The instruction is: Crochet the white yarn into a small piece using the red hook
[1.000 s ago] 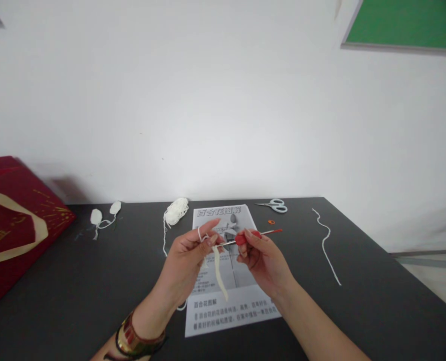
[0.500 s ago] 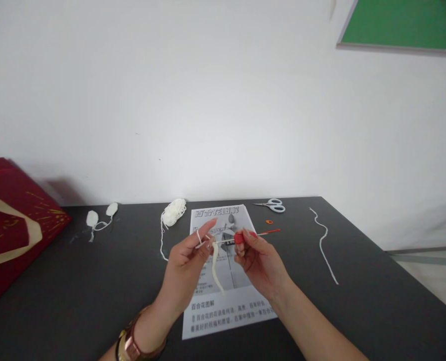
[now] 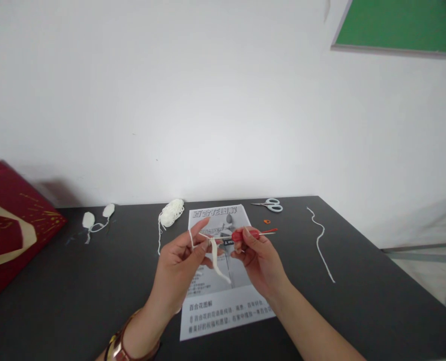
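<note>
My left hand (image 3: 180, 268) is raised over the table with white yarn looped around its forefinger, and it pinches a narrow white crocheted strip (image 3: 217, 260) that hangs down. My right hand (image 3: 258, 260) grips a crochet hook (image 3: 251, 234) by its red handle, with the metal tip pointing left into the top of the strip. Both hands hover above a printed instruction sheet (image 3: 223, 313). The yarn runs back to a small white ball of yarn (image 3: 170, 212) at the far edge of the table.
On the dark table (image 3: 57, 301) lie scissors (image 3: 270, 204), a small orange marker (image 3: 267, 221), a loose white yarn strand (image 3: 320, 243) at the right and two white crocheted petals (image 3: 93, 220) at the left. A red gift bag (image 3: 8, 225) stands far left. A white wall rises behind the table.
The view has shifted slightly to the right. My hands have drifted a little left, and the hanging strip now swings toward the right.
</note>
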Demonstrator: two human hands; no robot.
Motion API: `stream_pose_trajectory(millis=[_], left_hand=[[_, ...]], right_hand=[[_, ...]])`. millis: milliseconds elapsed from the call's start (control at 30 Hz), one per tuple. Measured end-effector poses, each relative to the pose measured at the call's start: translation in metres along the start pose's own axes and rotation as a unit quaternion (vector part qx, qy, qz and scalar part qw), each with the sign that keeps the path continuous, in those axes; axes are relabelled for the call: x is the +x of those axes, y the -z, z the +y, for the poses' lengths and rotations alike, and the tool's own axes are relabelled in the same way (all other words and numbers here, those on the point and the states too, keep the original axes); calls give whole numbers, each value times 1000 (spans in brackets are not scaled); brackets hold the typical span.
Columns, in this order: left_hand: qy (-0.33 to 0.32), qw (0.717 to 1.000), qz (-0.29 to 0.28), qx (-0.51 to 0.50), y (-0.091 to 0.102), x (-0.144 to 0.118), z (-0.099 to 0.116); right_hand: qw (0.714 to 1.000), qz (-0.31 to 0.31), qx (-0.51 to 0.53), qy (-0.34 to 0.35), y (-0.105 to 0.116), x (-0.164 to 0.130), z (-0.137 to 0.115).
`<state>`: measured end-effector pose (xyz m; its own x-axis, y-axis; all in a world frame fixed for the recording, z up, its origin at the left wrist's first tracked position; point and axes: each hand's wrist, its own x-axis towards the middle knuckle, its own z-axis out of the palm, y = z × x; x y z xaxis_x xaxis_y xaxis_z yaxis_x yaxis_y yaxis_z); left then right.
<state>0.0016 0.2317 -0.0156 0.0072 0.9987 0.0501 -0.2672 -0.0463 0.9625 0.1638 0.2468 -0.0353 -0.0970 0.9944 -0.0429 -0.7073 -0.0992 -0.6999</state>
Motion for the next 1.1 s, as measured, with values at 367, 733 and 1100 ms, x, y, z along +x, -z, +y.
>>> stream_pose_trajectory(millis=[367,733,1100], left_hand=[[42,999,-18,-20,-5,2,3],[-5,998,11,-54,-15,2,-17],[42,989,20,-138,-17,-2,-13]], right_hand=[[1000,0,-22,17,-1,-3,5],[999,13,-35,27,-2,-4,5],[724,-153,-480,472,2,-21,8]])
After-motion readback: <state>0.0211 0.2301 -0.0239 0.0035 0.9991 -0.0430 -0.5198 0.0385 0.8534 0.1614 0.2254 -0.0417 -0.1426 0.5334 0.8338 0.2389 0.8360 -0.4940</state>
